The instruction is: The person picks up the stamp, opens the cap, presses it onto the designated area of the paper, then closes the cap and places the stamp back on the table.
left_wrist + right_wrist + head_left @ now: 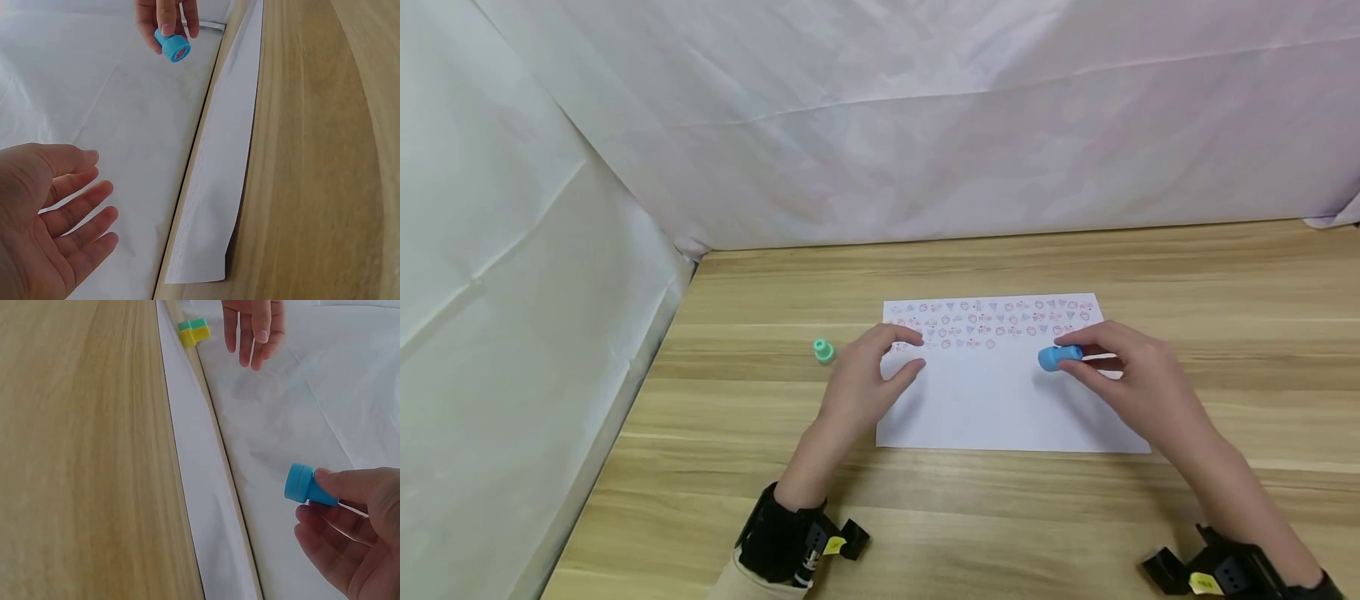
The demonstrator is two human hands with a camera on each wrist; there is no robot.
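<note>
Right hand (1138, 375) pinches blue stamp (1057, 357) lying sideways, face pointing left.

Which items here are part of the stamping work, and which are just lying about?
In use:
- blue stamp, pinched in the right hand
- sheet of paper with rows of stamped marks, left hand open at its edge

Lying about:
- green stamp, on the table left of the sheet, untouched

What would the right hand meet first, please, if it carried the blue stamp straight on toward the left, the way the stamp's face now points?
Probably the left hand, which hovers over the paper's left edge; bare paper lies between. Depth is uncertain, so the right hand with its blue stamp might pass it.
</note>
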